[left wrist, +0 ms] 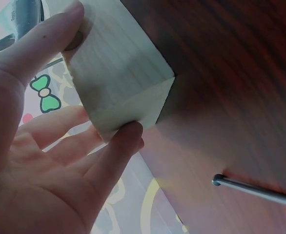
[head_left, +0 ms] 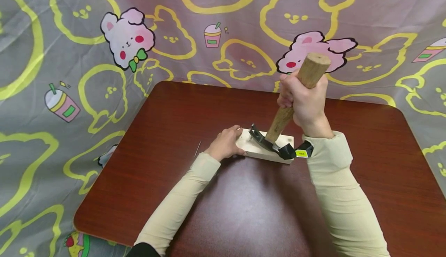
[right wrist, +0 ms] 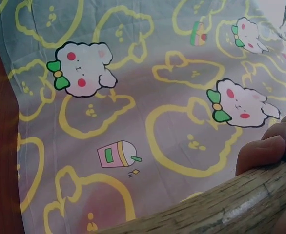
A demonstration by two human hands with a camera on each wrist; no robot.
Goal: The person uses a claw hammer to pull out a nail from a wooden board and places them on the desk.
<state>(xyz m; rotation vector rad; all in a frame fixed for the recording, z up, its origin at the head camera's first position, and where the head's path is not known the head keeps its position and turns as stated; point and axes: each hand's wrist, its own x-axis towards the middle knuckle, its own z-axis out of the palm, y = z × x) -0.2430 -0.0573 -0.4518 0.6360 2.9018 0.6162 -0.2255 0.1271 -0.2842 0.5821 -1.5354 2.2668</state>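
Note:
My right hand (head_left: 308, 98) grips the thick wooden handle of a claw hammer (head_left: 278, 127), which leans up and to the right. The hammer's dark metal head is down at the top face of a pale wooden block (head_left: 246, 144), its claw toward the left. Whether the claw holds a nail is too small to tell. My left hand (head_left: 226, 143) holds the block's left end, thumb on the near side in the head view. In the left wrist view, fingers press the end of the block (left wrist: 128, 63). Only the handle (right wrist: 216, 209) and some fingers (right wrist: 265, 151) show in the right wrist view.
A loose nail (head_left: 198, 148) lies on the brown table (head_left: 156, 121) left of the left hand. A cartoon-print cloth (head_left: 195, 59) hangs behind the table and along its left side. A wrist camera (head_left: 304, 149) sits close to the hammer head's right end.

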